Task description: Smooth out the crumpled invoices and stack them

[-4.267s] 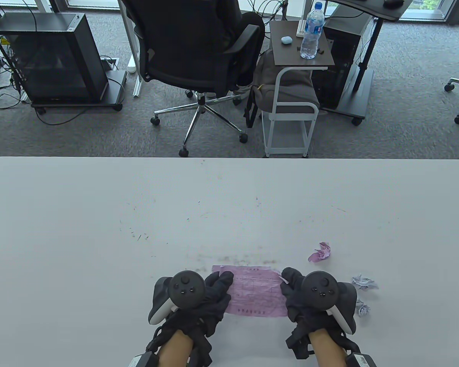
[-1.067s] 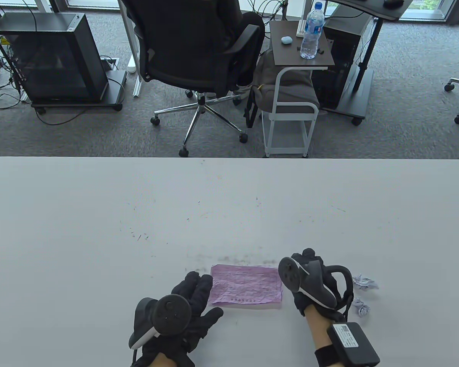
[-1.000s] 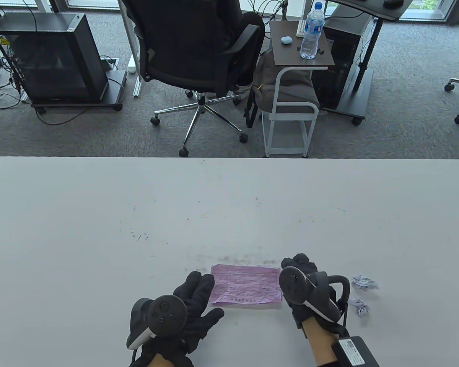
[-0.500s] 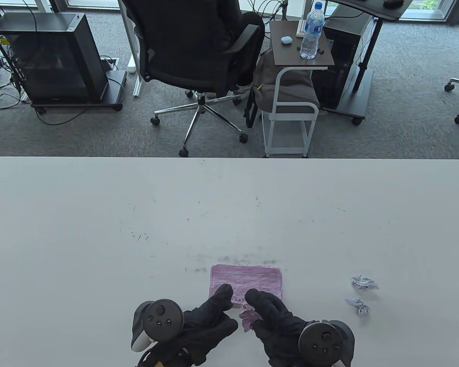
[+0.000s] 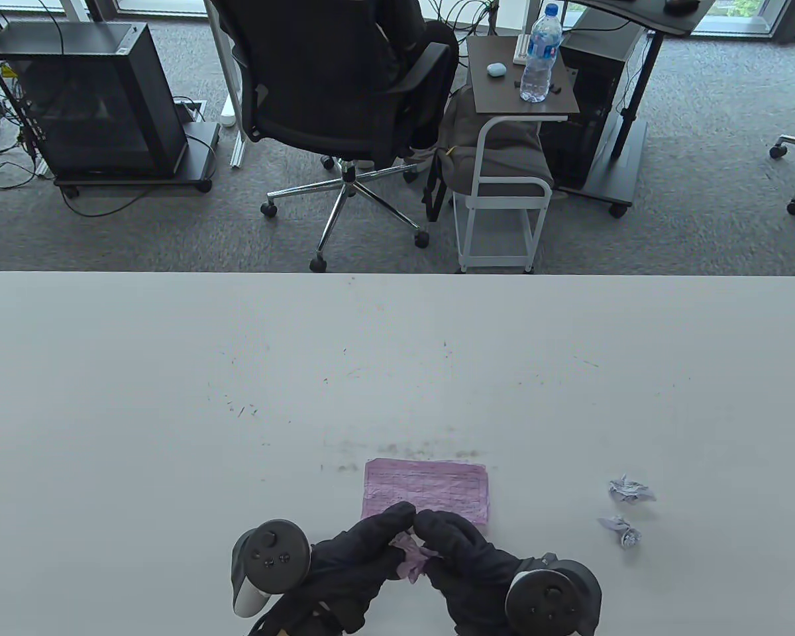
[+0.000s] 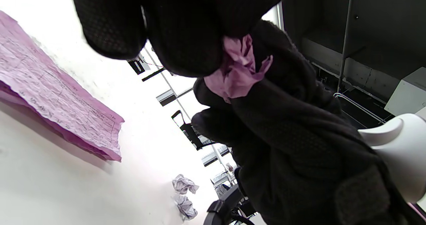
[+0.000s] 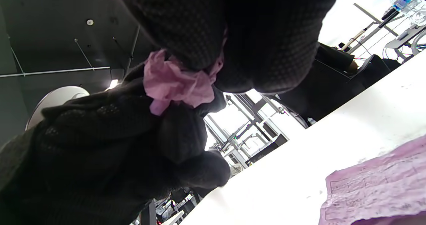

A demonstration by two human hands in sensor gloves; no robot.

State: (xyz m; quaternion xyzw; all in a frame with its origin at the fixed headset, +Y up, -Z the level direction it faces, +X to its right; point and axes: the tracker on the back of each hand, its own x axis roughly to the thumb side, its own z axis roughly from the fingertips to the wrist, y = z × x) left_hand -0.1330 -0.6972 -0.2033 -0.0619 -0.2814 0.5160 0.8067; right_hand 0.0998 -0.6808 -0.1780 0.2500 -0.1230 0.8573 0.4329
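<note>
A crumpled pink invoice (image 5: pixel 411 560) is pinched between both hands just above the table's near edge, in front of the flattened pink invoice (image 5: pixel 426 487). My left hand (image 5: pixel 364 550) grips it from the left and my right hand (image 5: pixel 460 553) from the right, fingertips meeting over it. The left wrist view shows the pink wad (image 6: pixel 238 73) squeezed between dark gloved fingers, and the flat invoice (image 6: pixel 53 98) lies on the table to the left. The right wrist view shows the same wad (image 7: pixel 174 82) and the flat sheet (image 7: pixel 376 188) at lower right.
Two crumpled whitish paper balls (image 5: pixel 629 490) (image 5: pixel 621 530) lie on the white table (image 5: pixel 238 397) to the right of the hands. Beyond the table's far edge are an office chair (image 5: pixel 344 86) with a person seated, a side cart (image 5: pixel 510 165) and a computer case (image 5: pixel 86 99).
My right hand took the pink crumpled ball from the right of the flat invoice and carried it to the near edge. Both hands now pinch it together, slightly nearer me than half a second ago.
</note>
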